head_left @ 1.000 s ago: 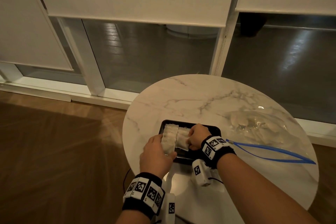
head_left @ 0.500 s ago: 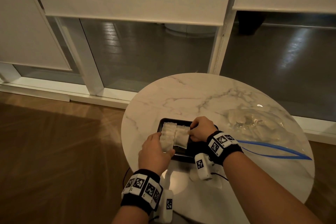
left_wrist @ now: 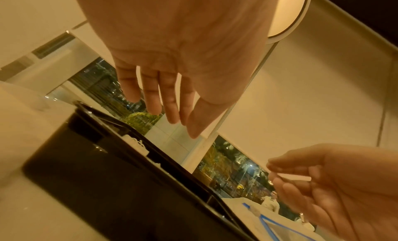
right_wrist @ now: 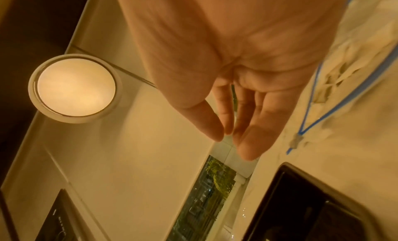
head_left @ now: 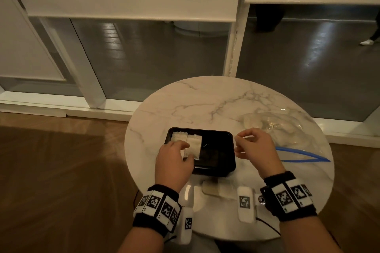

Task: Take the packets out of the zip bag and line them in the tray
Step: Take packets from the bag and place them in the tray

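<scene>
Lying side by side at the left end of the black tray (head_left: 218,167), lower centre of the head view, are two white packets (head_left: 188,142). The left hand (head_left: 174,163) hovers over them, fingers straight and empty; the right hand (head_left: 257,150) hangs loosely curled, empty, beside the zip bag (head_left: 287,129), which holds more packets. Only the wrist views show both palms bare.

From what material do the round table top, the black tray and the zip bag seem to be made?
Table top: looks like polished white marble or a marble-look stone, with grey veins and glossy reflections.
Black tray: probably glossy moulded plastic, with rounded corners and a shiny floor.
Zip bag: thin clear plastic film, see-through and crinkled, with a blue zip strip.
</scene>
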Demonstrator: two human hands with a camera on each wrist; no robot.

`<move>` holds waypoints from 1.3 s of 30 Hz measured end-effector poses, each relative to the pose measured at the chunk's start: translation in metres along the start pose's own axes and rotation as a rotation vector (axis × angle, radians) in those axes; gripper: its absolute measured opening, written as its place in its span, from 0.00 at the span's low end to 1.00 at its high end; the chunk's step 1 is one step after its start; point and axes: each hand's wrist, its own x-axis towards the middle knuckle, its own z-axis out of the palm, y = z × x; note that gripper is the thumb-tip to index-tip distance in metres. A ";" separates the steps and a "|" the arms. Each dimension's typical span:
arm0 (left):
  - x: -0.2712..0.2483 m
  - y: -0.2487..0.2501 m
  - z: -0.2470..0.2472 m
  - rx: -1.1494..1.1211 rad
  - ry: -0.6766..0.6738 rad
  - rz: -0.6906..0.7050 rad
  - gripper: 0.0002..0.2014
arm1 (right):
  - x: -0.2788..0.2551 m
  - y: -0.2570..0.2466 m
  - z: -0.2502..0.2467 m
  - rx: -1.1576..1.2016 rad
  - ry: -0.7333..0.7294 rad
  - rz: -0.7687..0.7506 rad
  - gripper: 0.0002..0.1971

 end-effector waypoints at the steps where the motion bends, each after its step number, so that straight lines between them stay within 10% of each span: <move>1: -0.001 0.006 0.001 -0.029 -0.035 -0.006 0.10 | -0.005 0.005 -0.005 -0.002 -0.002 0.023 0.01; 12: -0.027 0.048 0.030 0.196 -0.513 0.119 0.11 | -0.011 0.059 -0.026 -0.469 -0.139 0.216 0.04; 23: -0.039 0.075 0.072 0.680 -0.589 0.278 0.12 | -0.013 0.076 -0.029 -0.235 -0.190 0.329 0.03; 39: -0.036 0.065 0.066 0.479 -0.475 0.370 0.08 | -0.013 0.075 -0.040 -0.114 -0.171 0.316 0.05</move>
